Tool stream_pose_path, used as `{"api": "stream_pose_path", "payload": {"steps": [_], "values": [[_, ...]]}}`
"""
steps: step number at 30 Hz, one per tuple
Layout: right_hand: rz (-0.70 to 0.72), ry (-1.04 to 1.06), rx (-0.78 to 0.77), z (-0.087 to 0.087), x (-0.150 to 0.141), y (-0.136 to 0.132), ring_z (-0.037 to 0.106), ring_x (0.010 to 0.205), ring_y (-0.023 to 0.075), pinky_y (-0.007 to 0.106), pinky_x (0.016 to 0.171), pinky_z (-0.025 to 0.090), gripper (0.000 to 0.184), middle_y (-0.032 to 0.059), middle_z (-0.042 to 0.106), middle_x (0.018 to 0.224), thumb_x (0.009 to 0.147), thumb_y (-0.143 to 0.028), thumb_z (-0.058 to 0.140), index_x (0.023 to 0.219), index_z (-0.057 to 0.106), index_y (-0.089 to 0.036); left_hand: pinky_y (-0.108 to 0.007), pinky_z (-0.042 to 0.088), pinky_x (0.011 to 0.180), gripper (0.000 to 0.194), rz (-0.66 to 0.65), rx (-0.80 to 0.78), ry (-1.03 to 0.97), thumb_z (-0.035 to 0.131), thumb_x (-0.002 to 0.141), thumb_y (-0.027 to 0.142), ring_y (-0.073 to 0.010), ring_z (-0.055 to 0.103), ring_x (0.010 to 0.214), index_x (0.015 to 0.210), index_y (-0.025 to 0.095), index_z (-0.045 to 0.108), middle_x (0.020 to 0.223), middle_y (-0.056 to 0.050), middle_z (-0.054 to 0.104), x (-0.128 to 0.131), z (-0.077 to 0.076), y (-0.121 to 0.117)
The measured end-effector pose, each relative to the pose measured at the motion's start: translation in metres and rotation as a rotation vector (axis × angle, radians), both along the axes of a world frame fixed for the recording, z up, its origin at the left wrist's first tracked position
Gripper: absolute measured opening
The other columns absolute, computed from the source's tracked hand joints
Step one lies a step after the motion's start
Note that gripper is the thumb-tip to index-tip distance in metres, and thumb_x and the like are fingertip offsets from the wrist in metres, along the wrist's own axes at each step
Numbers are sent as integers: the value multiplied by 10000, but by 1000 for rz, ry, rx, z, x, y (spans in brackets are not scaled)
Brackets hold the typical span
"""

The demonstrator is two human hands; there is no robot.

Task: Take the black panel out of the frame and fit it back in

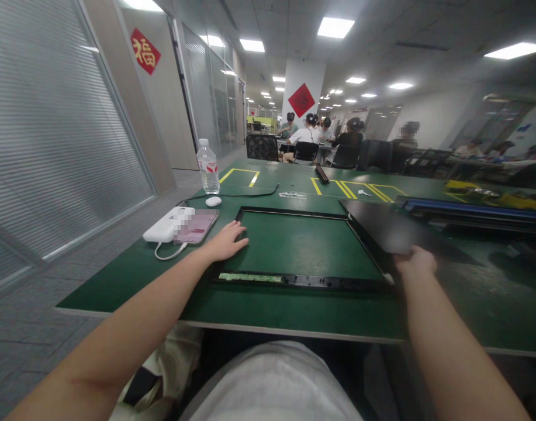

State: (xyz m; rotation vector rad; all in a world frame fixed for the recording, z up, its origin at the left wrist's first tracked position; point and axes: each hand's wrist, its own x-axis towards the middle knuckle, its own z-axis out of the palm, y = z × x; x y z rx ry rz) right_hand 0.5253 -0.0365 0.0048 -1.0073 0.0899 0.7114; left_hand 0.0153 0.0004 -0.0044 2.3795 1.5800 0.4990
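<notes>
So there's a thin black frame (333,282) lying flat on a green table (114,286), right in front of the person, with a strip of green circuit board (250,277) showing at the left end of its near side. Left hand (226,241) is down at the frame's left side, fingers loosely extended with the thumb a bit apart, no real grip that I can see. Right hand (417,261) has hold of a dark panel (377,225) by its near edge, fingers bent in around it, though the fingertips are hidden so can't tell how tight. The panel's tilted and kinda blurry, over by the frame's right side, and I can't tell if the two are touching.

Left of the frame you've got a phone (206,223) next to a white power bank (156,231), a short white cord (166,257) looping out in front, and a water bottle (208,169) standing behind them. Yellow tape (349,190) marks out boxes toward the far edge
</notes>
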Motion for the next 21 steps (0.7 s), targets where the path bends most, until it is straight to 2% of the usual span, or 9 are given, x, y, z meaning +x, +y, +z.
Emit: {"api": "stream_pose_path", "payload": {"steps": [3,8,14,21], "values": [[-21,14,-10,2,-5,-3,660,763,117,305,720,585,360,27,677,1016,783,21,478,1053,581,-193,-470,235,1203,618,-8,11,23,490,871,471,-328,271,1495,1333,70,584,1538,-218,435,0,0,0],[75,54,-2,1,-5,-5,665,788,105,263,706,576,309,57,685,1049,852,-1,408,1016,615,-160,-487,248,1196,557,-10,16,-44,528,856,459,-325,284,1491,1295,128,617,1528,-186,463,0,0,-2],[131,54,3,0,-1,-4,674,801,125,283,729,580,323,74,694,1033,830,-21,394,1004,627,-161,-490,250,1193,571,-10,15,-65,543,844,454,-341,290,1486,1280,94,626,1526,-217,453,1,-1,-3],[126,80,-31,-2,2,-1,674,762,118,282,723,581,288,72,692,1054,848,-31,412,1003,619,-158,-473,244,1198,602,-10,16,-6,512,866,457,-333,277,1492,1319,71,602,1530,-229,442,1,1,-3]]}}
